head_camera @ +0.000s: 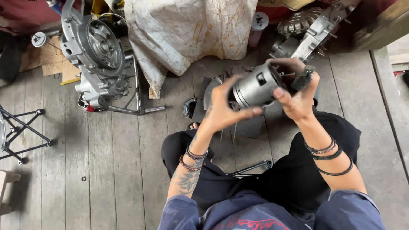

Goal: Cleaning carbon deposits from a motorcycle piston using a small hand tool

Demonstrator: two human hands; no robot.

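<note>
A seated person's left hand (223, 108) and right hand (298, 96) each gripped a grey ringed metal piston (255, 87) with closed fingers (255, 110). A silver engine casing (96, 55) stood well apart on the wooden plank floor (106, 170).

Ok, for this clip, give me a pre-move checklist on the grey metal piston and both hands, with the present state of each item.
1. Left hand grips the ringed end of the grey metal cylindrical piston: ok.
2. Right hand supports the piston's far end: ok.
3. Dark bristly brush-like thing pinched in the right hand: ok.
4. Piston held above the lap, touching nothing else: ok.
5. Piston surface clean: cannot tell.
6. Grey engine casing on its metal stand sits apart on the wooden plank floor: ok.
</note>
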